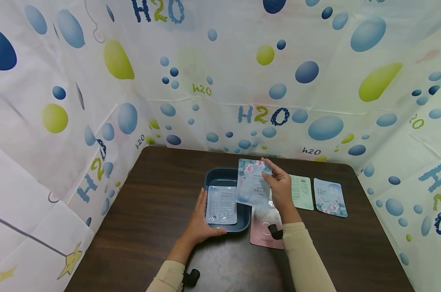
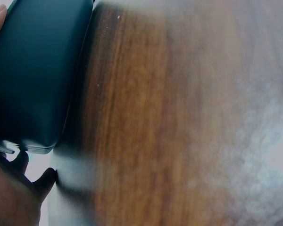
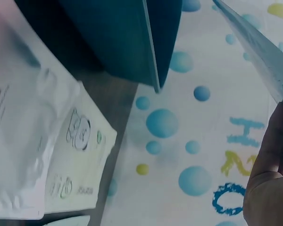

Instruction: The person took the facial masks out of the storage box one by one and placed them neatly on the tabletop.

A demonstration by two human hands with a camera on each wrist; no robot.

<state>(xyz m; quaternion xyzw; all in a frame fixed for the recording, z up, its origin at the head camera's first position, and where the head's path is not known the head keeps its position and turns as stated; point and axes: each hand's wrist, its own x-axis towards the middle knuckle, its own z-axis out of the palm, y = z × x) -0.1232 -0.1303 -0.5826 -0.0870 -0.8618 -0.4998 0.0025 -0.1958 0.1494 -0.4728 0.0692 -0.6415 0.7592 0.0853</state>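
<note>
A dark blue tray [image 1: 245, 222] stands on the table with a pale blue-white sheet-mask packet [image 1: 222, 205] lying in it. My left hand [image 1: 200, 225] holds the tray's near left corner, fingers along the left side and thumb at the front wall. In the left wrist view the tray [image 2: 35, 70] shows its outer wall. Over the tray's right part, my right hand [image 1: 281, 188] pinches a blue floral sheet-mask packet [image 1: 253, 186] by its right edge. In the right wrist view this packet [image 3: 262, 52] is seen nearly edge-on.
Right of the tray lie a pink packet [image 1: 265, 233], a light green packet [image 1: 302, 192] and another blue floral packet [image 1: 330, 197], all on the brown table [image 1: 158, 190]. A patterned white curtain [image 1: 220, 97] hangs close behind the table.
</note>
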